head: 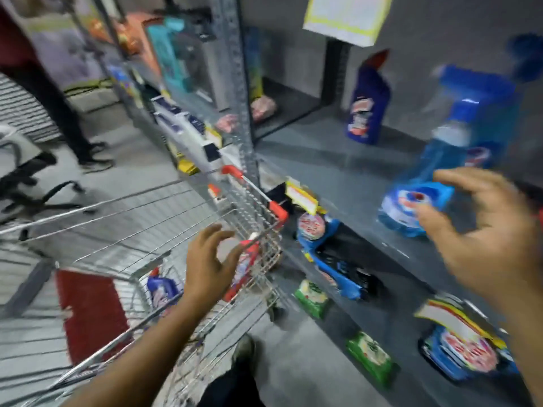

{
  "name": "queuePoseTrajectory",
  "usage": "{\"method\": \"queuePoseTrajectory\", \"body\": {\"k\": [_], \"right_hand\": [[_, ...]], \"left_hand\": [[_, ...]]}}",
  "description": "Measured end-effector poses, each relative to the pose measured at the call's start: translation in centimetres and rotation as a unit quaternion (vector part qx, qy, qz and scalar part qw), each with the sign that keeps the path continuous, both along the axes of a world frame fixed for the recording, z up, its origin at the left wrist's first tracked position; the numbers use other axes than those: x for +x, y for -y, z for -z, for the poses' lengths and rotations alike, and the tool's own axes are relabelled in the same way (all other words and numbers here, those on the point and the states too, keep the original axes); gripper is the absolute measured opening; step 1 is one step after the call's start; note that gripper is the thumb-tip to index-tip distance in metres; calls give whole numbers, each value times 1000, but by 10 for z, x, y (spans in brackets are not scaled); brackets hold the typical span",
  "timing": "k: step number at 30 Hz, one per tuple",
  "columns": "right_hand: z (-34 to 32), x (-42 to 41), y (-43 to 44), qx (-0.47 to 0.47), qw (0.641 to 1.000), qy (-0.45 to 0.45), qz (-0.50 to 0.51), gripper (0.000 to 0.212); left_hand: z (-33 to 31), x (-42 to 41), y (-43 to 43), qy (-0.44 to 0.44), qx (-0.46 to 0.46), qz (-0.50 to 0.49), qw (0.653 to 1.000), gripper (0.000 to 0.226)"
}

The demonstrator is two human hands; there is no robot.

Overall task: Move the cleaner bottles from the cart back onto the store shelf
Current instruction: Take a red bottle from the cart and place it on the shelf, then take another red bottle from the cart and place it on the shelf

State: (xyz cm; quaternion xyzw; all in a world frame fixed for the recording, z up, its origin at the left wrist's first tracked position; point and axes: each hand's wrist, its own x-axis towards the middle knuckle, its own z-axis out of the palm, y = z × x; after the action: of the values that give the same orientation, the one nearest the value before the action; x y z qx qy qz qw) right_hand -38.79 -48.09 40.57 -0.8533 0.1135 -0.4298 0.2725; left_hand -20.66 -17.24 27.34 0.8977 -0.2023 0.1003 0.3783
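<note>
A light blue spray bottle [435,168] stands on the grey shelf [332,160] at the right. My right hand [484,227] hovers just in front of its base, fingers spread, holding nothing. A dark blue cleaner bottle [367,104] with a red cap stands farther back on the same shelf. My left hand [208,265] reaches over the wire cart [252,207], open, close to a red-capped bottle [245,262] that leans in the cart's corner. Another blue and white bottle [163,286] lies lower in the cart. The picture is blurred.
Below the shelf lie blue packs [329,254] and green packets [313,295]. A yellow price tag [302,195] hangs on the shelf edge. A metal upright [238,92] divides the shelving. A person's legs [67,113] stand at the left, beside an office chair base [35,195].
</note>
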Motion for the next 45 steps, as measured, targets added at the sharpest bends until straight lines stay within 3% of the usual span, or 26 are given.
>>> {"method": "queuePoseTrajectory", "body": {"k": [2, 5, 9, 12, 17, 19, 22, 25, 26, 28, 29, 32, 37, 40, 45], "right_hand": [[13, 70, -45, 21, 994, -69, -86, 37], [57, 194, -104, 88, 954, -214, -191, 36], [132, 329, -161, 252, 841, -423, -225, 35], [209, 394, -188, 323, 779, -514, -158, 9], [337, 426, -190, 407, 633, -658, -41, 30], [367, 432, -190, 421, 619, -663, -6, 33], [391, 429, -187, 423, 632, -647, 53, 35], [413, 429, -189, 447, 598, -662, 69, 28], [415, 428, -190, 454, 599, -655, 81, 24], [415, 426, -191, 474, 598, -637, 111, 53], [411, 426, -191, 473, 616, -619, 116, 61], [388, 431, -202, 436, 685, -576, 93, 59], [327, 434, -215, 330, 771, -544, -23, 54], [268, 429, -216, 303, 813, -488, -93, 56], [148, 401, -207, 278, 885, -338, -158, 64]], "left_hand": [[10, 52, -41, -26, -9, -66, 997, 33], [43, 137, -83, -180, 24, -133, 974, 37], [117, 192, -107, -465, 30, -95, 879, 52], [174, 190, -114, -565, 55, -95, 818, 57], [244, 167, -94, -636, 88, -42, 766, 68], [262, 161, -84, -633, 80, -20, 769, 57], [272, 152, -77, -636, 45, -39, 769, 37], [282, 153, -75, -644, 25, -84, 760, 45], [285, 154, -75, -652, 24, -90, 753, 47], [291, 155, -76, -669, 4, -101, 736, 54], [292, 154, -75, -672, -11, -112, 732, 60], [289, 149, -79, -672, -76, -162, 719, 71], [257, 151, -81, -658, -159, -135, 723, 67], [221, 162, -82, -628, -174, -89, 754, 67], [125, 180, -83, -508, -145, -18, 849, 54]]}}
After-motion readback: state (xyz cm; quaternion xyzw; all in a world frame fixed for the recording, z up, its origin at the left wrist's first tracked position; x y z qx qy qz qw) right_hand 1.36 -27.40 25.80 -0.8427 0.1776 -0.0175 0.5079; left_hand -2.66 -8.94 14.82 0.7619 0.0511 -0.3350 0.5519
